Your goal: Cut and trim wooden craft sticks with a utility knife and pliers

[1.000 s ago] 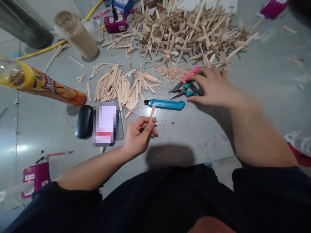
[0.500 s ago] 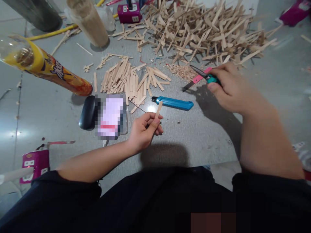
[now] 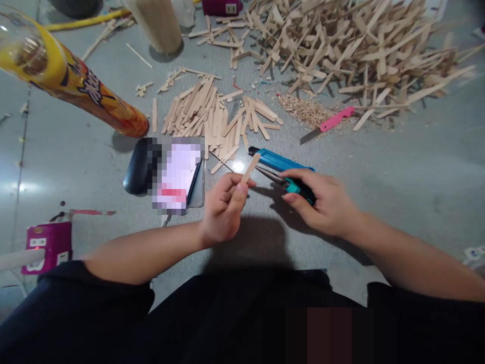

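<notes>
Floor (image 3: 397, 167): grey, smooth, strewn with wood offcuts.
Large heap (image 3: 341, 45): loose flat wooden sticks, crossed at all angles, far side right of centre.
Orange tube (image 3: 87, 88): printed can lying tilted at far left, clear end toward the camera; contents could not be told.
Small pile (image 3: 212, 114): shorter sticks lying roughly parallel, between the orange tube and the large heap.
Tan cylinder (image 3: 159, 23): stood upright at the top edge; its mouth was cut off, so its contents were not seen.
Right hand (image 3: 328, 205): palm down, fingers curled fast round the snips.
Left hand (image 3: 222, 210): thumb and forefinger pinched tight on the stick's lower end, other fingers folded.
Phone (image 3: 178, 174): flat, just beyond the left hand.
Blue cutter (image 3: 282, 162): flat, just beyond the right hand.
Snips (image 3: 282, 182): teal handle, thin dark blades pointing left, tips just beside the stick; contact unclear.
Stick (image 3: 251, 167): pale, flat, round-ended, tilted up-right above the floor.
</notes>
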`<state>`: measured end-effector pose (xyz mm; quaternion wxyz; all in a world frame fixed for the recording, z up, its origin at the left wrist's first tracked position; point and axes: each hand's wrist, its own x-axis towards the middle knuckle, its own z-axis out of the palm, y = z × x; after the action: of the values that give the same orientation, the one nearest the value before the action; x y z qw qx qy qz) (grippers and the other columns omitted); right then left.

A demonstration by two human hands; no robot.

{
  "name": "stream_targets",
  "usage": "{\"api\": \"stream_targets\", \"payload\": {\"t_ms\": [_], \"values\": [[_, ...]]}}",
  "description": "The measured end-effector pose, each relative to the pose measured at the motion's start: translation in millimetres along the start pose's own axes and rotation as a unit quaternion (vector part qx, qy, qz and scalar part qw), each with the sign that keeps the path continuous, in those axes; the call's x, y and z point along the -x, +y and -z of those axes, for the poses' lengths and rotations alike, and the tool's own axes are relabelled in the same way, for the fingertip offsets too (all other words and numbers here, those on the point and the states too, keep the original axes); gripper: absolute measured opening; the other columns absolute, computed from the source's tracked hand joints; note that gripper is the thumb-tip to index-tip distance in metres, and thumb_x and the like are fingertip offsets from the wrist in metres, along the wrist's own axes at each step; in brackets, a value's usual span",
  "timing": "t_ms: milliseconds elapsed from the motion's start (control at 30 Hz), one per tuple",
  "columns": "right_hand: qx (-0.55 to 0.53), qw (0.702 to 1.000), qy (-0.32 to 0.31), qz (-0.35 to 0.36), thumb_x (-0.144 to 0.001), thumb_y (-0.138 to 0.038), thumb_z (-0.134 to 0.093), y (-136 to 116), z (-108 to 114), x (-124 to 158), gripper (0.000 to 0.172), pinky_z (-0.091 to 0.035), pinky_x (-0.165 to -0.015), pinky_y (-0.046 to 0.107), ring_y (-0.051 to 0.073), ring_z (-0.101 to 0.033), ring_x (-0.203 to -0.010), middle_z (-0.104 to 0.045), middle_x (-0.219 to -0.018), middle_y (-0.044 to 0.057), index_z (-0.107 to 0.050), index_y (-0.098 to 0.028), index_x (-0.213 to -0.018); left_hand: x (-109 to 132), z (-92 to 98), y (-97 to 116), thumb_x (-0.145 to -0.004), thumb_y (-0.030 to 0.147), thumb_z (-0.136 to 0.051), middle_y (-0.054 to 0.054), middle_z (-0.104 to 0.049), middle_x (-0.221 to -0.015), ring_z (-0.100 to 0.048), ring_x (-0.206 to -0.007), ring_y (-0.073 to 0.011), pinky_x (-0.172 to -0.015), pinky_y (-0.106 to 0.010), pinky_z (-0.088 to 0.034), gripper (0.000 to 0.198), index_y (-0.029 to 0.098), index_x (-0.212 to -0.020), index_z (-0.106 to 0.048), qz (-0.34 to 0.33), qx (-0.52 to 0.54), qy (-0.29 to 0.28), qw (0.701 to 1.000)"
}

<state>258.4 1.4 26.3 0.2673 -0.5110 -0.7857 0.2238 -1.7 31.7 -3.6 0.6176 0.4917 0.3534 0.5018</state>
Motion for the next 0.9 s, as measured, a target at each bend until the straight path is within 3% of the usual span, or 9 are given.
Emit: {"api": "stream_targets", "payload": {"t_ms": [200,700,900], "values": [[-0.007,0.999,0.01,0.046,-0.119,-0.048,-0.069,4.8,-8.7,0.9,0.035,-0.067,-0.094,0.047,0.035,-0.088,-0.111,-0.089,-0.128,0.013,-0.07,-0.026,-0.146,-0.5,-0.7,-1.4,-0.119,0.044,-0.074,0.008,-0.046,-0.056,-0.035,-0.044,-0.0053,-0.041,-0.019,-0.023,0.028,0.021,-0.107,-0.084,-0.053,0.021,-0.015,0.998],[-0.029,0.999,-0.001,0.026,-0.12,-0.05,-0.067,1.4,-4.7,1.5,0.032,-0.067,-0.093,0.045,0.033,-0.089,-0.108,-0.09,-0.123,0.011,-0.072,-0.027,-0.143,-1.6,0.2,0.9,-0.118,0.047,-0.075,0.007,-0.055,-0.055,-0.045,-0.042,-0.0056,-0.041,-0.018,-0.029,0.03,0.02,-0.108,-0.085,-0.045,-0.025,-0.008,0.999],[-0.029,0.999,-0.004,0.024,-0.12,-0.05,-0.067,1.2,-2.4,0.7,0.033,-0.066,-0.092,0.046,0.033,-0.088,-0.109,-0.09,-0.124,0.011,-0.072,-0.026,-0.143,-0.9,3.7,-2.4,-0.119,0.04,-0.073,0.008,-0.055,-0.056,-0.045,-0.042,-0.0055,-0.042,-0.017,-0.034,0.024,0.02,-0.112,-0.086,-0.065,-0.053,-0.01,0.996]]}}
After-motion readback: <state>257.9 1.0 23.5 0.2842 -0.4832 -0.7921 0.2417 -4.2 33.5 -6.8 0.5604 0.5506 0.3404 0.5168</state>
